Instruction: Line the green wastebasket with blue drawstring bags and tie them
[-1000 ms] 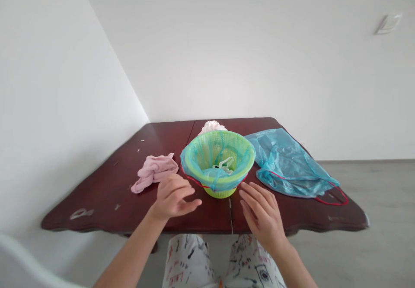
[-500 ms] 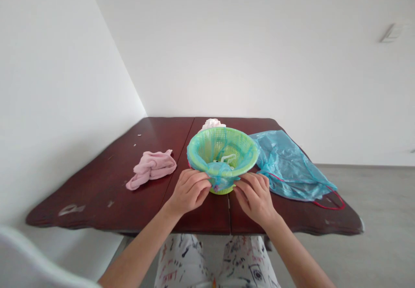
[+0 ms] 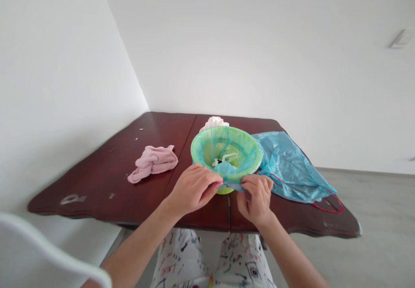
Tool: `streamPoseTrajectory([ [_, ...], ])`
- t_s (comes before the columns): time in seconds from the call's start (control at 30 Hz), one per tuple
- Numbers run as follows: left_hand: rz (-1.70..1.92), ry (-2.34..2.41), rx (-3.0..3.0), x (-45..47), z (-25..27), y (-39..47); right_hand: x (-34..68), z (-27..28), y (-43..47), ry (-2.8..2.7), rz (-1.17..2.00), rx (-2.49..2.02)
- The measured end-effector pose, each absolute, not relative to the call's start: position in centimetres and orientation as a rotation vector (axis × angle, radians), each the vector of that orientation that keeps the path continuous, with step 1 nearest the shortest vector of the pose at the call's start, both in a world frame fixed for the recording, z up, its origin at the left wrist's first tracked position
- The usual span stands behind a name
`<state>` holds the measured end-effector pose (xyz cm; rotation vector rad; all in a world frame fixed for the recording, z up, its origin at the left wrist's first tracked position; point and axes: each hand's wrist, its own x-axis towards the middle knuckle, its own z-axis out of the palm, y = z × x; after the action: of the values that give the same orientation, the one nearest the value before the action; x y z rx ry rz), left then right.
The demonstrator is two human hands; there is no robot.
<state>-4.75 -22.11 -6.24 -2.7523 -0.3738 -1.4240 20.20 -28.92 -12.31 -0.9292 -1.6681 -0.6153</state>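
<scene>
A green plastic basket (image 3: 196,146) with a perforated wall stands near the middle of the table. Inside it hangs a thin blue plastic bag (image 3: 249,160), its edge folded over the near rim. My left hand (image 3: 198,186) pinches the bag's edge at the front of the rim, where a bit of pink drawstring shows. On the right of the same stretch, my right hand (image 3: 256,196) has its fingers closed on the bag's edge. White and dark scraps (image 3: 228,157) lie at the basket's bottom, partly covered by the blue film.
Left of the basket lies a crumpled pink cloth (image 3: 154,162). A second blue bag (image 3: 288,167) with a red drawstring spreads to the right. Behind the basket sits a white crumpled bundle (image 3: 215,122). The dark red table (image 3: 106,184) meets a white wall at the back.
My left hand has slid right along the front rim, closer to my right hand. The bag's front edge is now drawn between both hands, and more scraps show inside.
</scene>
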Motion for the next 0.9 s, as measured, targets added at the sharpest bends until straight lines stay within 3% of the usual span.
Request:
streamPoseTrajectory([
  [0.2, -1.218, -0.581, -2.833, -7.6, -4.1, -19.8, 25.0, -11.0, -28.5, -1.796, -0.669, -1.069],
  [0.43, -1.292, -0.666, -2.949, -8.9, -3.5, -16.5, 29.3, -9.9, -27.8, -1.922, -0.709, -1.106],
  [0.6, -1.295, -0.74, -3.018, -9.4, -2.1, -12.4, 31.8, -7.5, -24.3, -1.873, -0.264, -1.181],
  [0.73, -1.32, -1.159, -2.968, -8.7, -0.9, -7.6, 33.5, -4.5, -19.0, -1.763, 0.244, -1.397],
  [0.9, -1.245, -1.515, -2.902, -6.2, 1.3, -2.4, 34.6, -1.1, -12.3, -1.642, 0.398, -1.65],
])
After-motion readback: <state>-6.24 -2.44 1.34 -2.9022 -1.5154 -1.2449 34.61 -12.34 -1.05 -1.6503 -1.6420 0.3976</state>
